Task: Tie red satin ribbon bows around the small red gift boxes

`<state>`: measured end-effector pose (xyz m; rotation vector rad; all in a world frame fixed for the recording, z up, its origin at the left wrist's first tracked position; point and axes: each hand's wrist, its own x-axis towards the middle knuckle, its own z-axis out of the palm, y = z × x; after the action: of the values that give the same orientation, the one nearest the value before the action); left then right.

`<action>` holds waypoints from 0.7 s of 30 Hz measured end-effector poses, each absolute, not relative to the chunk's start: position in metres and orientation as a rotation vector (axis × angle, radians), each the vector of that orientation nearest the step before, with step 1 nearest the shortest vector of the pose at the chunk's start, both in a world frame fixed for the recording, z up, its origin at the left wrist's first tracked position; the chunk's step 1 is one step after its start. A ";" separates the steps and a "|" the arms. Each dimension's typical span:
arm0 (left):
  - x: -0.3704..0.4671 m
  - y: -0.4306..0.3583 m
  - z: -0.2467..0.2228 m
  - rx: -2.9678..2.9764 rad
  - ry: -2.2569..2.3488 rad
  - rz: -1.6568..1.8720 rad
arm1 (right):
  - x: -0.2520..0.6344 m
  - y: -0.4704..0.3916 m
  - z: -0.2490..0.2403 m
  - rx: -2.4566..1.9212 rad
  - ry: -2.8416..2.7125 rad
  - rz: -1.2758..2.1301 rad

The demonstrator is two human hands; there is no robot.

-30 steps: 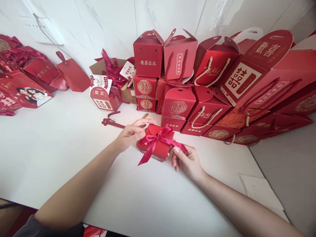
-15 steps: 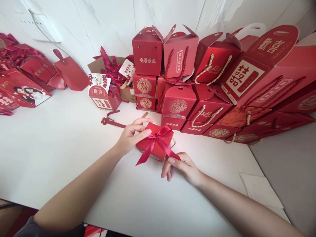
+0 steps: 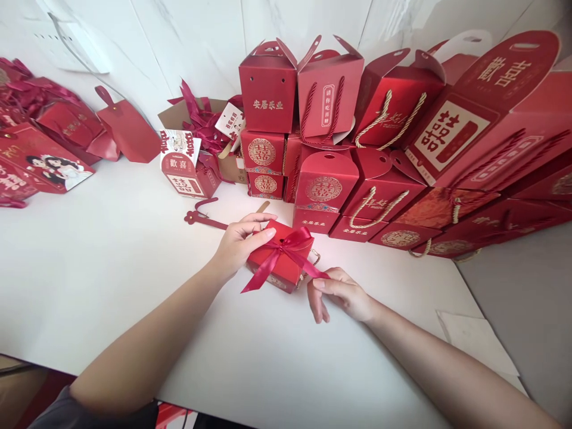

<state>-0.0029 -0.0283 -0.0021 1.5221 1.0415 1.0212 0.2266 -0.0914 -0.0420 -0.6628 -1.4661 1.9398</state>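
Note:
A small red gift box (image 3: 276, 275) sits on the white table, a magenta ribbon (image 3: 261, 271) tied in a bow across its top. Gold rope shows at its right side. My left hand (image 3: 239, 241) grips the box by its left side, thumb on the top face and fingers around the far edge. Between thumb and forefinger, my right hand (image 3: 342, 295) pinches the ribbon's right tail, drawn out beyond the box; its other fingers hang loosely curled. The left tail hangs free over the box's front.
Stacked red gift boxes (image 3: 326, 190) line the wall at the back and right. An open carton (image 3: 179, 116) of ribbons stands behind a smaller box (image 3: 192, 176). Red bags (image 3: 127, 131) lie at left. A dark red strap (image 3: 205, 221) rests beside my left hand.
My right hand has moved right, pulling the ribbon's tail straighter and farther from the box. My left hand stays on the box, its fingers lying closer against it.

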 end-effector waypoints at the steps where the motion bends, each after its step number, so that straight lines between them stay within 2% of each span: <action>1: -0.003 -0.028 -0.002 1.524 1.045 1.020 | 0.228 -0.090 -0.042 -0.668 -1.464 1.942; 9: -0.003 -0.028 -0.002 1.519 1.017 0.987 | 0.229 -0.091 -0.052 -0.625 -1.583 1.882; 16: -0.005 -0.028 0.001 1.533 1.034 0.940 | 0.224 -0.092 -0.059 -0.666 -1.337 1.816; 21: -0.008 -0.029 0.006 1.562 1.097 0.824 | 0.223 -0.093 -0.053 -0.692 -1.404 1.906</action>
<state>-0.0076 -0.0287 0.0064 1.5620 1.0970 0.8238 0.2227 -0.0927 -0.0531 -0.6920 -1.4036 1.9063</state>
